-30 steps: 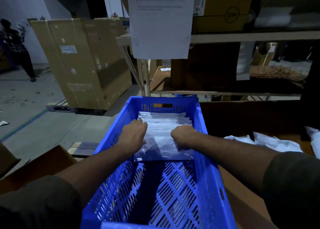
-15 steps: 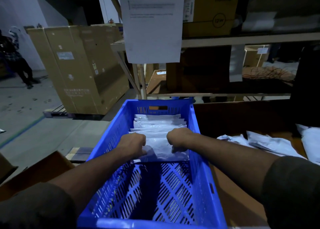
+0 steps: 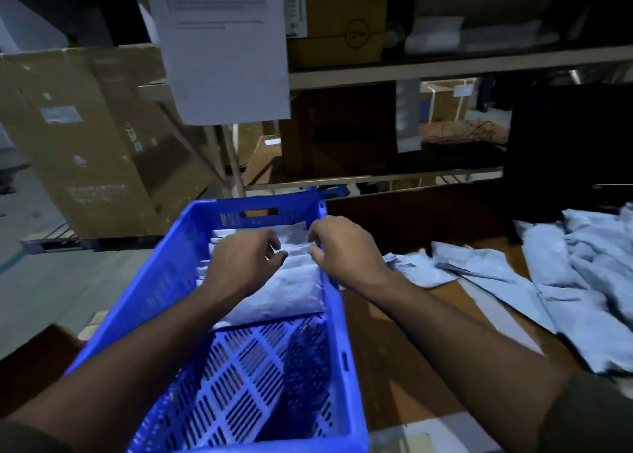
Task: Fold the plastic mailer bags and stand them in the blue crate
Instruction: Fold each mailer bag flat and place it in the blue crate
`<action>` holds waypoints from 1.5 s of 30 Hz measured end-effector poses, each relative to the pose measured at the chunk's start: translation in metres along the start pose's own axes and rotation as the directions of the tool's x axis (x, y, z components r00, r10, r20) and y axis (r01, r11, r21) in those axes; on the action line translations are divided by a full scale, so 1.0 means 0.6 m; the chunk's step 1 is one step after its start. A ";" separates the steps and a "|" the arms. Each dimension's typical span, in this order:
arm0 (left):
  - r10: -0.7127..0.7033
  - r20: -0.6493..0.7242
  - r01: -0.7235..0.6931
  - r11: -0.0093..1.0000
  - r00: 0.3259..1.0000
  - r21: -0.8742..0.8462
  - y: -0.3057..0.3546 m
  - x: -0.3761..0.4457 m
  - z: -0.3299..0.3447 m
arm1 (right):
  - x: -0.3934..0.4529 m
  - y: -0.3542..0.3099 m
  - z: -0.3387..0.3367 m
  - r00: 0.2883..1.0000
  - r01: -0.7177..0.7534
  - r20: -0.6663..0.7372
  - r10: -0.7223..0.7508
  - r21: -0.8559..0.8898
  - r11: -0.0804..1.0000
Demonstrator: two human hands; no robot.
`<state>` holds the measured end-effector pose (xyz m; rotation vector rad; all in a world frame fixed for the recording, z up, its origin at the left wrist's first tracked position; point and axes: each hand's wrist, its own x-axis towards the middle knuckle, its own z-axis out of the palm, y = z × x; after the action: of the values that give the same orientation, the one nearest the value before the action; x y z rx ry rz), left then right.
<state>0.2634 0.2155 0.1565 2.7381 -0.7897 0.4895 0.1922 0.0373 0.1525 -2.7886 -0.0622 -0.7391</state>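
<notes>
The blue crate (image 3: 161,281) stands in front of me on the left end of the brown table (image 3: 404,356). Several folded grey mailer bags (image 3: 291,291) stand in a row in its far half; the near half shows bare slotted floor. My left hand (image 3: 243,264) and my right hand (image 3: 346,250) hover side by side just over the tops of the front bags. Their fingers are loosely curled, and I see no bag lifted in either hand. Whether the fingertips touch the bag tops is unclear.
A heap of unfolded grey mailer bags (image 3: 582,281) lies on the table to the right of the crate. Behind stand metal shelves (image 3: 445,65) with cardboard boxes and a hanging paper sheet (image 3: 222,41). A large carton (image 3: 96,144) sits on the floor at left.
Both hands have come up off the front folded bag that they pressed down a moment ago, and the fingers have loosened. My view has swung right, showing more loose bags.
</notes>
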 end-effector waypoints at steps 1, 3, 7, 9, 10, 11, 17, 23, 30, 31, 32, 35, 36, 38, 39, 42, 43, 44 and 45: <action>0.035 -0.013 -0.035 0.999 0.999 -0.017 0.026 0.002 -0.002 | -0.015 0.019 -0.012 0.999 -0.038 -0.012 0.038 0.013 0.999; 0.110 -0.031 -0.111 0.993 0.993 -0.043 0.079 0.008 -0.004 | -0.047 0.061 -0.035 0.993 -0.118 -0.018 0.119 0.040 0.992; 0.254 -0.051 -0.254 0.967 0.966 0.023 0.185 0.027 0.010 | -0.121 0.160 -0.082 0.966 -0.256 -0.025 0.258 0.043 0.966; 0.319 -0.112 -0.311 0.947 0.941 0.080 0.239 0.038 0.022 | -0.158 0.211 -0.106 0.945 -0.325 -0.025 0.326 0.037 0.945; 0.356 -0.138 -0.345 0.934 0.924 0.097 0.269 0.043 0.029 | -0.176 0.237 -0.119 0.933 -0.358 -0.023 0.359 0.030 0.933; 0.399 -0.150 -0.388 0.917 0.905 0.096 0.302 0.047 0.033 | -0.194 0.262 -0.132 0.920 -0.391 -0.020 0.391 0.021 0.920; 0.552 0.040 -0.553 0.833 0.833 0.015 0.496 0.059 0.111 | -0.301 0.404 -0.195 0.828 -0.558 0.007 0.560 -0.078 0.826; 0.511 0.191 -0.511 0.858 0.838 -0.056 0.622 0.058 0.223 | -0.401 0.479 -0.190 0.794 -0.528 0.116 0.596 -0.352 0.772; 0.332 0.326 -0.308 0.943 0.885 -0.125 0.679 0.014 0.299 | -0.465 0.503 -0.133 0.823 -0.451 0.154 0.547 -0.408 0.793; 0.292 0.331 -0.267 0.956 0.897 -0.121 0.676 0.008 0.306 | -0.467 0.505 -0.129 0.836 -0.453 0.133 0.533 -0.382 0.806; 0.248 0.330 -0.215 0.967 0.911 -0.134 0.672 0.004 0.310 | -0.470 0.506 -0.128 0.854 -0.451 0.100 0.510 -0.345 0.823; 0.050 0.336 0.030 0.973 0.941 -0.229 0.650 -0.009 0.315 | -0.478 0.501 -0.136 0.900 -0.419 0.029 0.434 -0.212 0.883; -0.039 0.341 0.144 0.947 0.939 -0.289 0.640 -0.013 0.314 | -0.480 0.495 -0.141 0.916 -0.388 0.032 0.399 -0.179 0.904; -0.205 0.412 0.394 0.801 0.888 -0.451 0.616 -0.023 0.314 | -0.485 0.483 -0.148 0.952 -0.295 0.058 0.300 -0.084 0.952; -0.254 0.471 0.508 0.656 0.845 -0.558 0.604 -0.029 0.311 | -0.486 0.479 -0.148 0.967 -0.242 0.080 0.241 0.002 0.970; -0.250 0.625 0.673 0.246 0.740 -0.698 0.564 -0.053 0.297 | -0.478 0.470 -0.142 0.968 -0.144 0.238 0.082 0.255 0.956; -0.248 0.636 0.682 0.229 0.731 -0.695 0.550 -0.062 0.291 | -0.475 0.469 -0.135 0.964 -0.109 0.263 0.031 0.287 0.952; -0.267 0.634 0.687 0.236 0.726 -0.687 0.533 -0.072 0.288 | -0.471 0.468 -0.128 0.961 -0.081 0.276 -0.007 0.306 0.949; -0.305 0.622 0.691 0.251 0.721 -0.677 0.515 -0.084 0.285 | -0.468 0.467 -0.120 0.957 -0.062 0.289 -0.032 0.312 0.948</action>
<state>0.0957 -0.0706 0.0255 1.8098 -0.0330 -0.5281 -0.0569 -0.2452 0.0092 -2.5569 -0.1965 -0.2756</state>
